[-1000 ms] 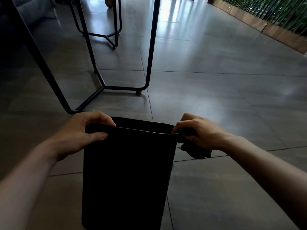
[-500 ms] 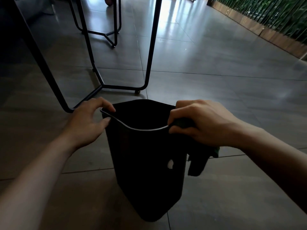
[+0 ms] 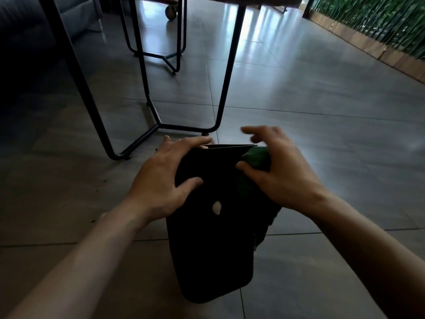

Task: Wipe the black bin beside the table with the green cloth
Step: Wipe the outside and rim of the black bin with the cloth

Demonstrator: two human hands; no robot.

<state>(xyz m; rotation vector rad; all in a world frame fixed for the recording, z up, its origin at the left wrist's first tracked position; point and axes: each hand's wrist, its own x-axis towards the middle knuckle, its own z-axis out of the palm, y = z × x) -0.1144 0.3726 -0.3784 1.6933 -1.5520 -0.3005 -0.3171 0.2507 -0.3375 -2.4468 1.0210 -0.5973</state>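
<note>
The black bin (image 3: 207, 249) is tipped away from me on the tiled floor, its rim at the far end and a small oval hole in the side facing up. My left hand (image 3: 161, 180) grips the bin's left upper side near the rim, thumb on the top face. My right hand (image 3: 278, 171) presses the dark green cloth (image 3: 257, 157) against the bin's right upper corner, index finger lifted. The rest of the cloth hangs down along the bin's right side.
Black metal table legs (image 3: 220, 93) stand just beyond the bin, with a floor bar (image 3: 184, 128) close to its rim. A second frame (image 3: 161, 54) stands further back. A green plant wall with a wooden base (image 3: 379, 49) runs along the right. Open tiled floor lies to the right.
The bin has gone from upright to tipped away from me, its side now facing up. Both hands shifted from the rim onto the bin's upper side, and the cloth now lies on the right corner.
</note>
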